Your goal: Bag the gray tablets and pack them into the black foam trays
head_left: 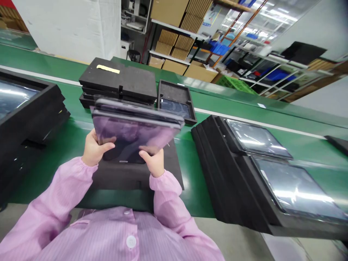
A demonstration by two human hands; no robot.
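Observation:
My left hand [94, 148] and my right hand [153, 161] both grip the near edge of a flat dark tablet [134, 125] with a glossy purple-tinted screen. It is tilted up above a black foam mat [171, 170] on the green table. My thumbs lie on top of the near edge and my fingers curl underneath. Both sleeves are pink. Just behind the tablet sits a stack of black foam trays [119, 81].
A black foam tray [233, 170] holding two shiny tablets stands at the right. Another black tray stack [24, 116] with a glossy panel is at the left. An open black tray [176, 98] lies behind. Shelves with cardboard boxes [174, 40] fill the background.

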